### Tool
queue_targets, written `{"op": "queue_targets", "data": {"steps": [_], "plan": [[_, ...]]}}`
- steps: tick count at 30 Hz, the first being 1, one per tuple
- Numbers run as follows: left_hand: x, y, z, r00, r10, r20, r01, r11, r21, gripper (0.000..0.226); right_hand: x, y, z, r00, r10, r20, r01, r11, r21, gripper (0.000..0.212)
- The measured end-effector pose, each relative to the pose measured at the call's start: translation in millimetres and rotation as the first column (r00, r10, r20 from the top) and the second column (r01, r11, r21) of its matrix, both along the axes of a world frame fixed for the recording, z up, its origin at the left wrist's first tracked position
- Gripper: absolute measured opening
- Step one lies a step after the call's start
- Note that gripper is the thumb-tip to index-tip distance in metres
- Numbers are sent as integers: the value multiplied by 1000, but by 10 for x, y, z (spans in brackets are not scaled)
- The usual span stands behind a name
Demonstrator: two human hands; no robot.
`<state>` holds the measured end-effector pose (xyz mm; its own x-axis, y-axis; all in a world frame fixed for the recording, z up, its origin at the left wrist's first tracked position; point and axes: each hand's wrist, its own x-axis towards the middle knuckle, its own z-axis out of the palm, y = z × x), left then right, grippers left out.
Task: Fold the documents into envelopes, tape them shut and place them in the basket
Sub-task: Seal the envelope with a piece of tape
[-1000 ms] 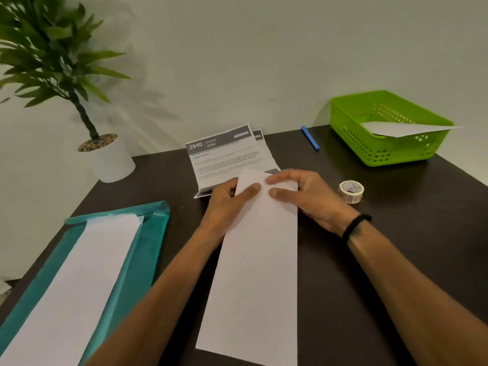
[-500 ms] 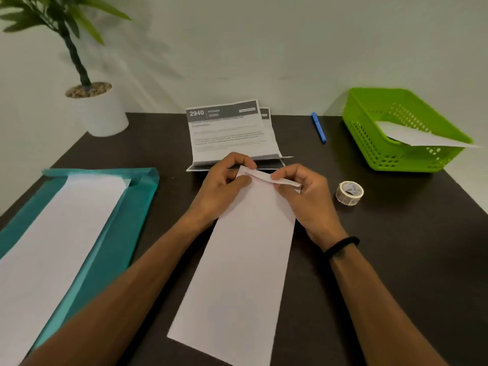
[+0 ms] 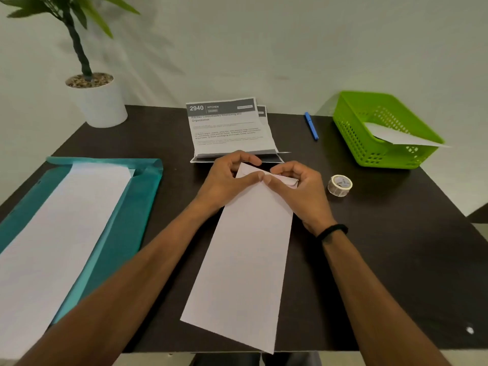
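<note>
a long white envelope [image 3: 245, 260] lies on the dark tabletop [image 3: 396, 247], with its near end at the front edge and its far end under the two hands. the left hand [image 3: 224, 180] and the right hand [image 3: 295, 188] meet at this far end, and both have curled fingers. the grip of the left hand is narrow, its thumb and fingers pinching the far left corner of the envelope. the grip of the right hand is also narrow, holding the small flap at the far right corner, which looks bent over. a black band [image 3: 332, 231] is around the right wrist. just behind the hands lie the printed documents [image 3: 227, 128], folded, with a dark header on top. to the right of the hands a small roll of tape [image 3: 339, 185] stands on the tabletop, near but apart from the right hand. further back at the right is the green basket [image 3: 353, 128], and a white envelope in it [image 3: 401, 137] leans over its front rim. a blue pen [image 3: 311, 126] lies between the documents and the basket. at the left a teal folder [image 3: 126, 223] holds a long white sheet [image 3: 52, 233]. a potted plant [image 3: 97, 101] stands in the far left corner.
</note>
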<state>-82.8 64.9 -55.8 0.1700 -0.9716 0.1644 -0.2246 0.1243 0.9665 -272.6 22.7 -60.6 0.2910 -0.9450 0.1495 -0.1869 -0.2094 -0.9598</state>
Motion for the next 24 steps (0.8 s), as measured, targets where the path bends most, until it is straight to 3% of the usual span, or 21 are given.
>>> {"op": "queue_targets", "data": {"steps": [4, 8, 13, 17, 21, 24], "plan": [[36, 7, -27, 990, -20, -139, 20, 1000, 0, 31, 6, -5, -1, 998, -39, 52, 37, 999, 34, 40], [55, -19, -66, 969, -10, -247, 9, 1000, -8, 31, 12, -15, 16, 974, -132, 187, 113, 988, 110, 30], [87, -65, -114, 955, -45, -293, 37, 999, -31, 28, 17, -4, 72, 929, -230, 290, 161, 956, 244, 28], [72, -76, -128, 969, -35, -244, 21, 998, -61, 25, 37, 42, 123, 924, -261, 278, 191, 948, 252, 30], [85, -62, -114, 961, 39, -273, -66, 994, -91, 26, 30, 232, 250, 944, -217, 249, 152, 955, 256, 35], [80, -36, -38, 939, 81, -334, -117, 989, -90, 29, -44, 473, 286, 985, -49, 163, 1, 960, 281, 40]]}}
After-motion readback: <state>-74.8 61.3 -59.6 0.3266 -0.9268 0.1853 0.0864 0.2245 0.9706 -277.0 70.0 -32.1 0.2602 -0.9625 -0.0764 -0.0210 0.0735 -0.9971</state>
